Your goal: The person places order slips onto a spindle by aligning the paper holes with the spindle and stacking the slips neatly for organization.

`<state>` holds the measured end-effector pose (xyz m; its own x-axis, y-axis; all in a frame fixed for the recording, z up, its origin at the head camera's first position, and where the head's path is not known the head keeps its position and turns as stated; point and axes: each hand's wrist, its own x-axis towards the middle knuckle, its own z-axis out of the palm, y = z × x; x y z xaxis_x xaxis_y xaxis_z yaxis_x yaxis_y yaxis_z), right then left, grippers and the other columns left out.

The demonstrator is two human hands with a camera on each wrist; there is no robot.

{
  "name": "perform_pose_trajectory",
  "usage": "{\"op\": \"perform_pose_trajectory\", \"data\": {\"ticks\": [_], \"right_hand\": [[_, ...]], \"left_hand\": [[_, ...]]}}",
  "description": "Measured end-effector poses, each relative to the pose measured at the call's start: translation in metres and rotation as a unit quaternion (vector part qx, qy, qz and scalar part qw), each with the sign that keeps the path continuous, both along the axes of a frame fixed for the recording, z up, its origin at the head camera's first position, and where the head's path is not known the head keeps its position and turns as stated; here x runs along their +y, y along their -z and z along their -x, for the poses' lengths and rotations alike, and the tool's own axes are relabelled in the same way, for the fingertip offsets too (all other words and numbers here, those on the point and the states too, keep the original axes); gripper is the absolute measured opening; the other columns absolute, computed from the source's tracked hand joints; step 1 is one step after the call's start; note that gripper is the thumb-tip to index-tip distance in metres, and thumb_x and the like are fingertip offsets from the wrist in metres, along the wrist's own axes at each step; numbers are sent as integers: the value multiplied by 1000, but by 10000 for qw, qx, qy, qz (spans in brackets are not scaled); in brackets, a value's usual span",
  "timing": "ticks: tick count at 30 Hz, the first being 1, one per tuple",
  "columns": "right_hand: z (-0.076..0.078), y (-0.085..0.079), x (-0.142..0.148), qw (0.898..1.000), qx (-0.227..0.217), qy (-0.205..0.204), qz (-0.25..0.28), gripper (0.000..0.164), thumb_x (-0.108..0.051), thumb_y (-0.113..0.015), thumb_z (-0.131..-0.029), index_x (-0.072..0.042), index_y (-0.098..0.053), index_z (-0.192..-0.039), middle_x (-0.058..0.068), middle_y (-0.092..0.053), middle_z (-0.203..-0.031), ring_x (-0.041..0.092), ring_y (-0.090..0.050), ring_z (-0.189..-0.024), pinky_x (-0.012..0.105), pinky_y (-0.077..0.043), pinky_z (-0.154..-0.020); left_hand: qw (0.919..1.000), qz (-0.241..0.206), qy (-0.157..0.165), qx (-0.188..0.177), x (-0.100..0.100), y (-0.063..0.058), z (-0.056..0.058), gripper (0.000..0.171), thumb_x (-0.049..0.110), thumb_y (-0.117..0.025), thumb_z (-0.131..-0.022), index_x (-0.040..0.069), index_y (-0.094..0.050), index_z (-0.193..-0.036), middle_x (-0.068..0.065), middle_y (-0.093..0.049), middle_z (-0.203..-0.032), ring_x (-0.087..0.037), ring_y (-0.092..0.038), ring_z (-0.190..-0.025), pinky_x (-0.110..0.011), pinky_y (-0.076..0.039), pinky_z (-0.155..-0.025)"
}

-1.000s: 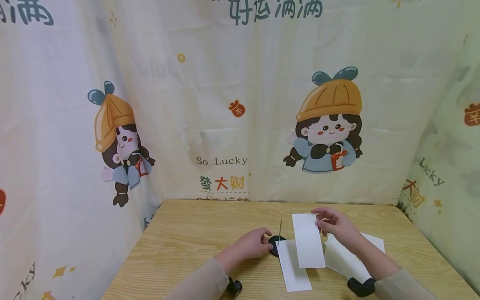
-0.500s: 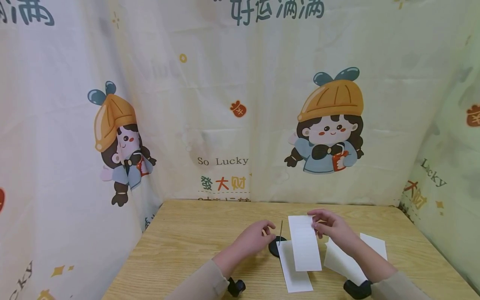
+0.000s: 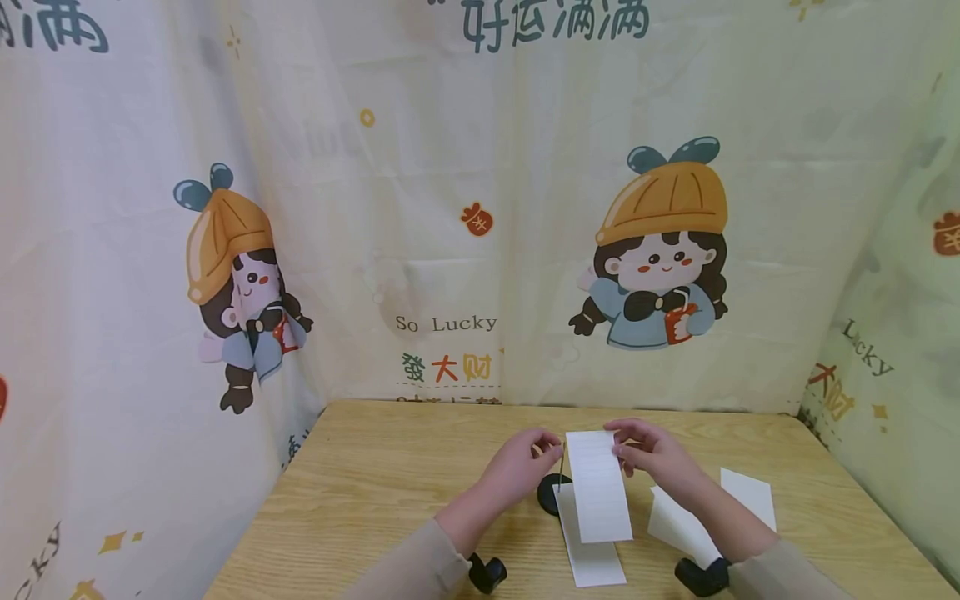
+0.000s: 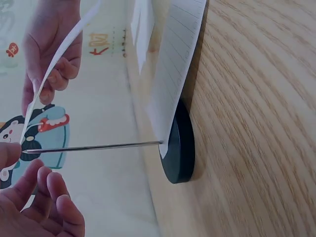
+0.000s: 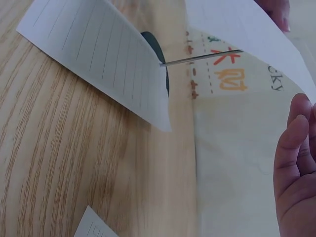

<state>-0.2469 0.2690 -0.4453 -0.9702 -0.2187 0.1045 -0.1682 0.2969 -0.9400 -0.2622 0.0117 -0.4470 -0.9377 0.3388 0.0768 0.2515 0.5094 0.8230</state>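
A bill spike, a thin metal needle (image 4: 98,147) on a round black base (image 4: 183,148), stands on the table. One lined paper slip (image 5: 113,64) is threaded on the needle, low at the base. My right hand (image 3: 660,462) pinches the right edge of a second lined slip (image 3: 598,487), held raised over the first. The upper corner of this slip is at the needle's tip in the left wrist view. My left hand (image 3: 521,467) is at the tip too, its thumb (image 4: 9,154) beside the tip and its fingers apart from the thumb.
More white paper (image 3: 750,496) lies on the wooden table (image 3: 390,467) to the right, partly behind my right forearm. A printed cloth (image 3: 427,208) hangs behind the table and along both sides. Black wrist cameras (image 3: 487,575) sit under the sleeves.
My right hand has carried the raised slip left, closer to the needle. My left hand has moved up from beside the base to the needle's tip.
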Motion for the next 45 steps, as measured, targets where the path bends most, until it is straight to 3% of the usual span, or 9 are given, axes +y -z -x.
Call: {"op": "perform_pose_trajectory", "data": {"ticks": [14,34,45], "right_hand": [[5,3,-7,9999,-8,-169,-7,44,-19,-65,-97,0,-52,-134,18,-55,-107,26,-60,-81,37,-55,-73],[6,3,-7,9999,-85,-133,35,44,-18,-64,-97,-1,-51,-135,18,-56,-105,27,-59,-81,37,-55,-73],[5,8,-10,9988,-476,24,134,45,-22,-61,-99,1,-48,-135,13,-58,-100,25,-58,-81,37,-54,-75]], "left_hand": [[9991,-316,-262,-57,8,-4,5,19,46,-62,-96,28,-66,-102,12,-60,-91,-12,-55,-81,-31,-47,-66],[9993,-314,-188,-24,12,-7,8,14,38,-63,-97,26,-66,-102,12,-59,-90,-12,-54,-80,-30,-47,-65],[9986,-396,-301,-203,15,-10,7,9,35,-63,-98,27,-63,-93,9,-59,-89,-14,-55,-80,-31,-48,-66]]}}
